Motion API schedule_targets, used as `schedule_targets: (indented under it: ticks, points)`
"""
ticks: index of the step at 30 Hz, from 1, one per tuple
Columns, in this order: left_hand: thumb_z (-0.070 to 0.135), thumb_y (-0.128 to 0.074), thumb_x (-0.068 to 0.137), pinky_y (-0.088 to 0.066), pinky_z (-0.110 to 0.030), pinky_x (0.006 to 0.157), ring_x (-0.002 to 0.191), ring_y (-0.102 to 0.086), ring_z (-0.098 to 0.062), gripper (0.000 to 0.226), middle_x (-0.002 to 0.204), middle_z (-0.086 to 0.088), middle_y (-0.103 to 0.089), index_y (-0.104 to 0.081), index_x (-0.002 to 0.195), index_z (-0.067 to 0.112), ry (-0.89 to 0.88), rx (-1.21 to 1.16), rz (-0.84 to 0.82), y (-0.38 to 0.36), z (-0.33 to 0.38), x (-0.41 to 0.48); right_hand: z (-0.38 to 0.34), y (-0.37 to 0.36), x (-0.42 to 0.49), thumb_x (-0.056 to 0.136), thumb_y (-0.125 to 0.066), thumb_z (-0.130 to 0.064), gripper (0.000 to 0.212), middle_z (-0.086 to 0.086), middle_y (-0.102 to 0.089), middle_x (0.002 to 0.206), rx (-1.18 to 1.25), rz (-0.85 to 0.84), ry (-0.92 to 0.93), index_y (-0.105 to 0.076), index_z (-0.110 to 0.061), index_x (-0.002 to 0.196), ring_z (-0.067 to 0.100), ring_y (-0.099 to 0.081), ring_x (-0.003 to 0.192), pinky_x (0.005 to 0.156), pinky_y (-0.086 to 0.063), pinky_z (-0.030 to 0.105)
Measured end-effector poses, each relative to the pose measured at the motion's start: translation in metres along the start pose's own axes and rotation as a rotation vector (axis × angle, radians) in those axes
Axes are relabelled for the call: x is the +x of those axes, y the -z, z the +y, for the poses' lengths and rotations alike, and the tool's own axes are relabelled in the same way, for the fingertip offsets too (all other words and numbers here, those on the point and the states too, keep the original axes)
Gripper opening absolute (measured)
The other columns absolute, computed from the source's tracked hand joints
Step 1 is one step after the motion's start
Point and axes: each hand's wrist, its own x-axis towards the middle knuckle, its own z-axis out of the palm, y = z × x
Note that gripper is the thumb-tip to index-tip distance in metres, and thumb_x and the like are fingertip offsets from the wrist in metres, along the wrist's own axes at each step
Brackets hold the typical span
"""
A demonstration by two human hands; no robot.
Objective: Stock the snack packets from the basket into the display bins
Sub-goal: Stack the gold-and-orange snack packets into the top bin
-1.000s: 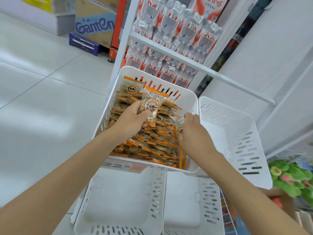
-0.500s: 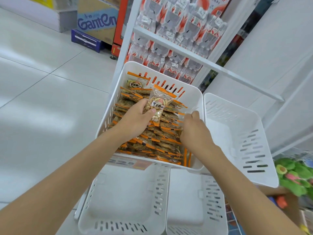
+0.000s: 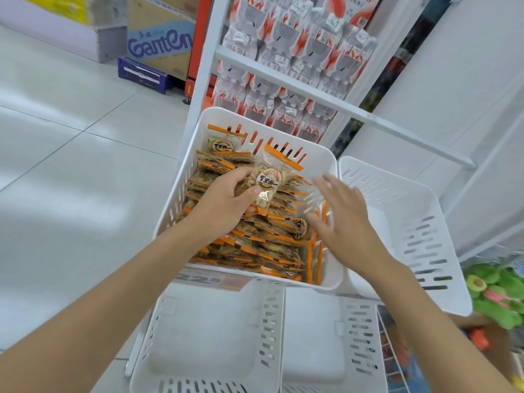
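Centre of frame: white slotted bin (image 3: 320, 163), packed with rows of orange-edged snack packets (image 3: 255, 239).

Left hand (image 3: 224, 202), over the middle of that bin: fingers and thumb curled round a single packet (image 3: 270, 180), held upright and raised above the rows.

Right hand (image 3: 346, 222), over the right side of the same bin: fingers straight and spread wide, holding nothing, blurred. Contact with the packets below: cannot tell.

Right of centre, just beside the packed bin: second white bin (image 3: 397, 199).

Lower frame, side by side: lower left bin (image 3: 209, 336) and lower right bin (image 3: 320, 350).

Top centre: white shelf (image 3: 312, 95) with red-and-white pouches (image 3: 286, 41).

Upper left: cardboard box (image 3: 158, 43) on the tiled floor (image 3: 71, 165).
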Motion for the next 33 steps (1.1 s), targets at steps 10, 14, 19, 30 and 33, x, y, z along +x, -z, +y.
schedule_targets:
  ticks: [10, 14, 19, 30, 33]
  points:
    - [0.05, -0.038, 0.1, -0.008, -0.042, 0.119, 0.15, -0.006, -0.015, 0.06, 0.163, 0.007, -0.016, -0.018, 0.154, 0.033, -0.332, 1.07, -0.075, -0.014, 0.023, 0.043, 0.003, 0.046, 0.042, 0.089, -0.062, -0.014, 0.003, -0.005, -0.058, 0.069, 0.189, 0.434, -0.229, -0.064, -0.014, 0.087, 0.02, -0.053, 0.067, 0.061, -0.04, 0.029]
    - [0.062, -0.004, 0.096, 0.003, -0.05, 0.121, 0.152, 0.008, -0.02, 0.068, 0.165, 0.001, -0.006, 0.0, 0.156, 0.032, -0.292, 1.388, -0.191, -0.017, -0.003, 0.048, 0.011, 0.034, 0.049, 0.087, -0.057, -0.008, 0.034, 0.006, -0.067, 0.089, -0.008, 0.329, -0.245, -0.061, -0.014, 0.12, 0.026, -0.061, 0.085, 0.073, -0.043, 0.032]
    - [0.062, 0.001, 0.092, 0.006, -0.052, 0.12, 0.152, 0.004, -0.021, 0.07, 0.164, -0.003, -0.013, 0.001, 0.156, 0.033, -0.304, 1.411, -0.112, -0.006, -0.02, 0.047, 0.023, 0.002, 0.057, 0.087, -0.07, -0.028, 0.034, -0.004, -0.06, 0.077, 0.01, 0.142, -0.256, -0.055, -0.02, 0.116, 0.02, -0.059, 0.082, 0.068, -0.04, 0.031]
    - [0.05, -0.03, 0.102, -0.001, -0.046, 0.122, 0.15, -0.014, -0.017, 0.055, 0.16, 0.002, -0.026, -0.022, 0.154, 0.033, -0.365, 1.166, -0.027, -0.006, -0.011, 0.038, 0.031, -0.007, 0.034, 0.086, -0.071, -0.041, 0.038, -0.001, -0.064, 0.122, 0.031, 0.288, -0.071, -0.066, -0.021, 0.117, 0.022, -0.05, 0.115, 0.098, -0.031, 0.035]
    - [0.039, -0.045, 0.1, -0.024, -0.04, 0.114, 0.137, -0.036, -0.018, 0.045, 0.146, 0.005, -0.047, -0.043, 0.144, 0.028, -0.288, 0.957, 0.055, -0.009, 0.009, 0.01, 0.015, -0.003, 0.003, 0.085, -0.07, -0.027, 0.026, -0.001, -0.067, 0.108, 0.119, 0.381, -0.04, -0.068, -0.017, 0.109, 0.022, -0.058, 0.098, 0.091, -0.035, 0.034]
